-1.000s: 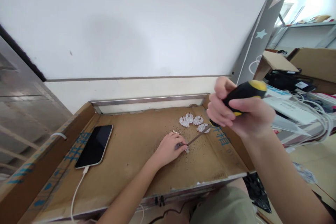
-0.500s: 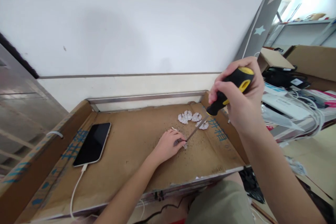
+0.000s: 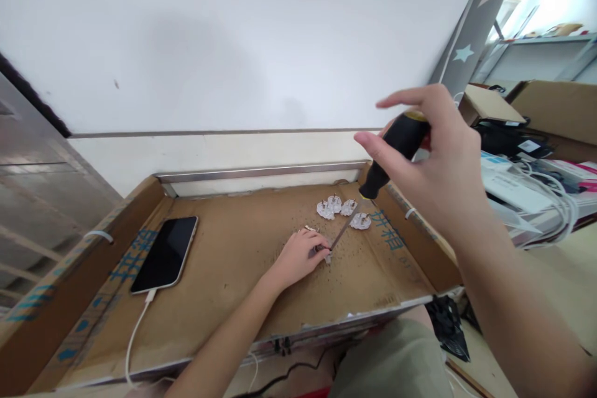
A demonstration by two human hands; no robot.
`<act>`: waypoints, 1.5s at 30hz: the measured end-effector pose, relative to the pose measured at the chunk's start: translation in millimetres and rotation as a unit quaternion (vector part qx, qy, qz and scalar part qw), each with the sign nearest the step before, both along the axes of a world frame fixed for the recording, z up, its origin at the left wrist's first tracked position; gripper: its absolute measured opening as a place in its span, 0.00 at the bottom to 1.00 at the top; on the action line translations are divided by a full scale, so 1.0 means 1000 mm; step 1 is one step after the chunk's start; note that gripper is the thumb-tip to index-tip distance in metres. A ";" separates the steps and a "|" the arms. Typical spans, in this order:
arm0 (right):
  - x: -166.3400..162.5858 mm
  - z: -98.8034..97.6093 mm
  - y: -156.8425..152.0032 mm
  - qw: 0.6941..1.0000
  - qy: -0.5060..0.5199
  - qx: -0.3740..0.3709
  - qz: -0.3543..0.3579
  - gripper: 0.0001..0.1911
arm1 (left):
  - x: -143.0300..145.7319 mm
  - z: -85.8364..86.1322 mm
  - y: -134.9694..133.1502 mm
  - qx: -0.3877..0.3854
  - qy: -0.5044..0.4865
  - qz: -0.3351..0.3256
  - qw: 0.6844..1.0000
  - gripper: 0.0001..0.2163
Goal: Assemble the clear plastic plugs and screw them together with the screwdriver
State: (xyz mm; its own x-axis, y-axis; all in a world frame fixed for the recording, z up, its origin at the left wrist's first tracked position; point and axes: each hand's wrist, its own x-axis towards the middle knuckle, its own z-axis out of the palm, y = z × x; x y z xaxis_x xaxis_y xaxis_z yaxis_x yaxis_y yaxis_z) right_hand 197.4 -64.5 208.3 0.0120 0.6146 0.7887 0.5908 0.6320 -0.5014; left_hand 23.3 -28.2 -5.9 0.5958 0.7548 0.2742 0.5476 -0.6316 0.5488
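We pinch a small clear part (image 3: 329, 256) against the cardboard tray (image 3: 233, 261) with our left hand (image 3: 298, 256), fingers closed narrow on it. Our right hand (image 3: 436, 161) holds the screwdriver (image 3: 394, 152) by its black handle, index and middle fingers spread loose, tip resting on the part. Four similar clear parts (image 3: 342, 211) lie just behind.

There is one view only, from a camera worn on the person's head. It looks forward and down over a cardboard-covered tabletop (image 3: 233, 273), which fills the middle and lower frame at arm's reach. A white wall (image 3: 242, 43) closes the far side. The right hand (image 3: 438, 168) sits nearest the lens and looms large; the left hand (image 3: 298, 258) lies farther out, mid-frame.
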 end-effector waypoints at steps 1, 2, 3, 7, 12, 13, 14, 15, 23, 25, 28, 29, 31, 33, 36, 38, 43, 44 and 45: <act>-0.004 0.000 -0.004 1.000 -0.017 0.012 0.001 0.13 | 0.000 0.000 0.000 -0.002 0.002 0.000 1.000 0.05; -0.007 -0.001 -0.006 1.000 -0.018 0.009 0.024 0.12 | 0.000 0.000 0.000 -0.003 0.005 0.001 1.000 0.05; -0.009 -0.001 -0.007 0.998 0.002 -0.003 0.057 0.11 | 0.000 0.001 0.000 -0.003 0.006 0.002 1.000 0.05; -0.013 -0.002 0.002 0.944 0.184 -0.085 0.259 0.09 | 0.000 0.001 -0.001 0.000 0.006 0.000 1.000 0.06; -0.006 0.003 0.023 0.778 0.178 -0.266 0.541 0.18 | -0.001 0.001 0.000 0.004 0.003 -0.004 1.000 0.05; -0.005 0.004 0.025 0.766 0.160 -0.279 0.557 0.21 | -0.001 0.001 0.000 0.003 0.003 -0.004 1.000 0.05; -0.004 0.005 0.025 0.782 0.147 -0.278 0.538 0.22 | -0.001 0.001 0.000 0.002 0.002 -0.004 1.000 0.05; -0.003 0.006 0.025 0.832 0.132 -0.256 0.475 0.22 | -0.001 0.001 0.000 0.000 0.002 -0.004 1.000 0.05; 0.001 0.013 -0.004 0.995 -0.006 0.005 0.100 0.05 | 0.001 0.002 0.000 -0.009 0.001 0.000 1.000 0.05; 0.003 0.016 -0.005 0.949 0.105 -0.083 0.285 0.02 | 0.001 0.001 0.000 -0.007 0.001 -0.001 1.000 0.06; 0.005 0.024 0.000 0.837 0.143 -0.244 0.468 0.12 | 0.000 0.000 0.000 -0.006 -0.001 0.001 1.000 0.06; 0.006 0.026 0.001 0.810 0.134 -0.275 0.500 0.16 | 0.000 -0.001 0.000 -0.007 -0.001 0.002 1.000 0.06; 0.004 0.030 0.005 0.784 0.114 -0.296 0.533 0.20 | 0.000 -0.001 0.000 -0.011 -0.002 0.004 1.000 0.05; -0.002 0.030 0.010 0.809 0.106 -0.277 0.507 0.19 | 0.000 -0.001 0.001 -0.016 -0.005 0.004 1.000 0.05; -0.012 0.025 0.017 0.944 0.087 -0.146 0.284 0.17 | 0.000 0.000 0.001 -0.019 -0.012 0.004 1.000 0.05; -0.017 0.022 0.022 0.995 0.040 -0.031 0.090 0.14 | 0.001 0.000 0.002 -0.020 -0.014 0.003 1.000 0.05; -0.016 0.020 0.020 0.999 -0.007 0.026 0.045 0.14 | 0.000 0.000 0.004 -0.026 -0.012 -0.001 1.000 0.05; -0.015 0.020 0.018 0.994 0.000 -0.014 0.106 0.14 | 0.000 0.000 0.004 -0.026 -0.011 -0.003 1.000 0.05; -0.014 0.021 0.016 0.981 0.011 -0.069 0.180 0.14 | 0.000 -0.001 0.004 -0.024 -0.009 -0.004 1.000 0.05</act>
